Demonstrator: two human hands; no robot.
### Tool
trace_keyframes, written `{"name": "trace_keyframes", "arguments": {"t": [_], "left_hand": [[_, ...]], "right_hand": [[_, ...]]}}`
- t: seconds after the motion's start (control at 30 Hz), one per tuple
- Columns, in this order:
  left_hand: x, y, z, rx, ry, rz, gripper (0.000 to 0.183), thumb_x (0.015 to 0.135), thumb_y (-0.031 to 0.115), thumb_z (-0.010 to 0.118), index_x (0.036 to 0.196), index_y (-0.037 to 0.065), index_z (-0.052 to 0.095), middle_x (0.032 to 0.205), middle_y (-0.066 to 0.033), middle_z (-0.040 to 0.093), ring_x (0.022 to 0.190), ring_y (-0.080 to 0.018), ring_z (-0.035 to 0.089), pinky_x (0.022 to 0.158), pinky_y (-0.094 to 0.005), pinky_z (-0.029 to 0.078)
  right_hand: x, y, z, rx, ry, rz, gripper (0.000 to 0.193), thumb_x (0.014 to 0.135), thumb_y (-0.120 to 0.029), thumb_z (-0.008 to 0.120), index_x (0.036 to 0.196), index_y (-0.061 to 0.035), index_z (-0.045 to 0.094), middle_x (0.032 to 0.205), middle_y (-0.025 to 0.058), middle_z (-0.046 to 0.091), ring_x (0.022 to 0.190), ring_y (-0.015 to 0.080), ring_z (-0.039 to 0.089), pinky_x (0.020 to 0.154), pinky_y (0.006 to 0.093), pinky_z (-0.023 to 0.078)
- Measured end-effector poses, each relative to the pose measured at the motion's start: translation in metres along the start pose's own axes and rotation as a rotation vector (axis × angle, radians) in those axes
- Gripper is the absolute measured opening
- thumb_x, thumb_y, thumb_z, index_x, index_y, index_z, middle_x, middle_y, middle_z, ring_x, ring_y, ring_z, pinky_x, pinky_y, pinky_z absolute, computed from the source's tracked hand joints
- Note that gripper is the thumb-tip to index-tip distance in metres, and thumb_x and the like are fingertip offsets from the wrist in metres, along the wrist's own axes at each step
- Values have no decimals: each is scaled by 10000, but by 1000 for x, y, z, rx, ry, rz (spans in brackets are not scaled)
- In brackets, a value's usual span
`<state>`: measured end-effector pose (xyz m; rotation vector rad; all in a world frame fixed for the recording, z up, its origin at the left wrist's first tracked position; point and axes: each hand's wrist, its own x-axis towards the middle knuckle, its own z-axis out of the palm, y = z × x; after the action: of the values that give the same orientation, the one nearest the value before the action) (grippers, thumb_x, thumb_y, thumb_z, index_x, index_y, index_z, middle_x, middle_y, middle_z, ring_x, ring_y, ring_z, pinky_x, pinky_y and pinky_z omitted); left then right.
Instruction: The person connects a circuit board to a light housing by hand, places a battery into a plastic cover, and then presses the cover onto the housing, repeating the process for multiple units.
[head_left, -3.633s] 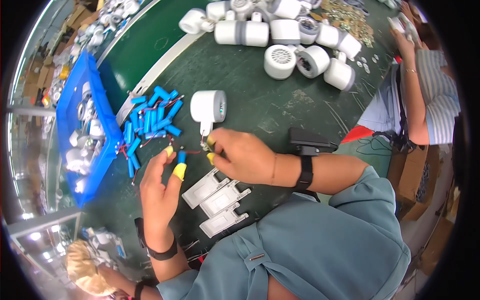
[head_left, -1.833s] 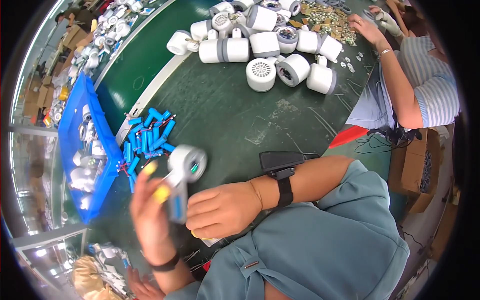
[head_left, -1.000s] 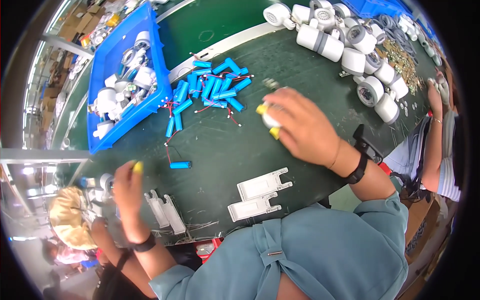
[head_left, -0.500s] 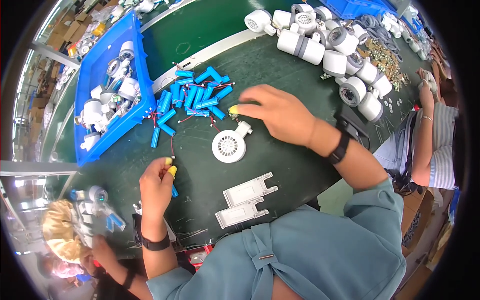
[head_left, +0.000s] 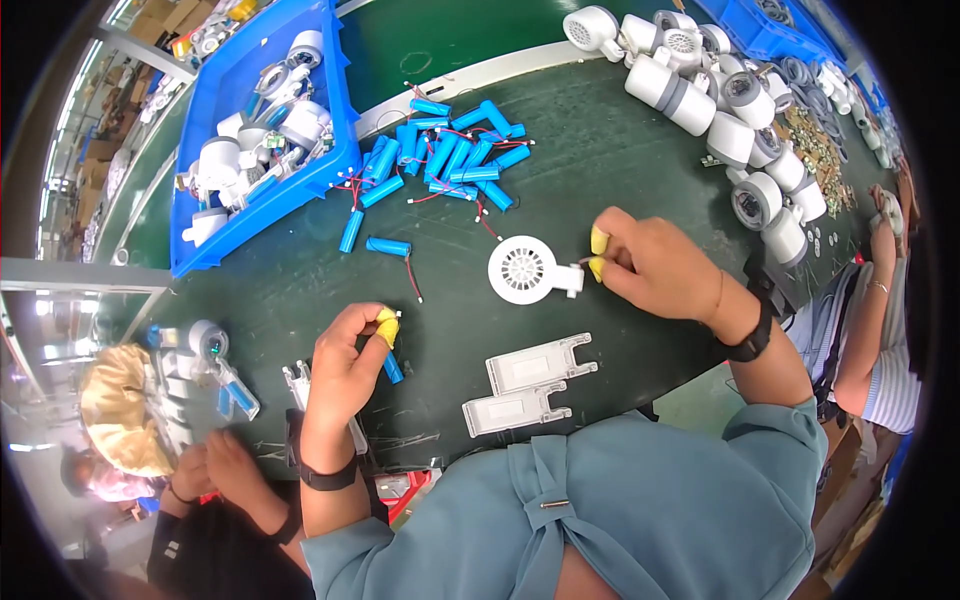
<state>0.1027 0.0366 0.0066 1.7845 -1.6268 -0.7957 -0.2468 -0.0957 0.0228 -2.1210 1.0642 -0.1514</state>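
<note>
White fan head (head_left: 523,270): on worktop (head_left: 450,325), nearer my right grip (head_left: 665,265); stem (head_left: 569,280) points rightward toward it. Right grip: at stem end, whether clamped I cannot tell. Left grip (head_left: 348,365): pinched on small white connector (head_left: 398,314), blue cell (head_left: 393,369) just nearside.

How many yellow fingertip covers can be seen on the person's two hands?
4: a thumb cover and an index cover on the left hand; a second thumb cover and second index cover on the right hand. Other fingertips are hidden.
</note>
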Motion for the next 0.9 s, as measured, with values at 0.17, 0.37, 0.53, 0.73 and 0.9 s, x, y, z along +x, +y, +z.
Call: {"name": "trace_keyframes", "arguments": {"t": [0.17,0.37,0.53,0.73,0.9], "left_hand": [[-2,3,1,-495,-146,-199,195,928,-49,517,1090,-10,617,972,-41,655,898,-122,616,838,-263,482],[-2,5,-3,-518,-183,-137,187,953,-15,547,1125,-12,620,979,-38,634,923,-120,581,830,-258,465],[-6,7,0,-452,-185,-80,218,947,-42,532,1143,-14,622,998,-39,637,928,-116,575,831,-258,466],[-2,9,16,-533,-99,-88,274,926,-86,508,1135,1,661,1038,-69,689,916,-125,608,827,-254,484],[2,9,41,-495,-77,135,312,915,-80,497,1173,-3,655,1013,-104,705,862,-143,620,766,-263,503]], "right_hand": [[-14,9,7,770,-254,216,279,974,-144,566,1213,0,591,1014,68,653,822,110,614,664,231,500],[-17,2,15,1070,-399,294,336,979,-164,575,1242,44,601,997,38,653,821,76,596,680,218,497],[-6,-11,30,1192,-554,250,276,972,-156,582,1170,32,626,935,33,649,760,79,597,673,218,486],[26,-21,44,1493,-226,172,197,1004,-167,558,1110,-7,603,964,43,672,753,102,662,657,240,565],[32,-20,48,1656,241,125,225,1008,-164,554,1126,22,601,990,79,685,809,148,688,756,265,579]]}}
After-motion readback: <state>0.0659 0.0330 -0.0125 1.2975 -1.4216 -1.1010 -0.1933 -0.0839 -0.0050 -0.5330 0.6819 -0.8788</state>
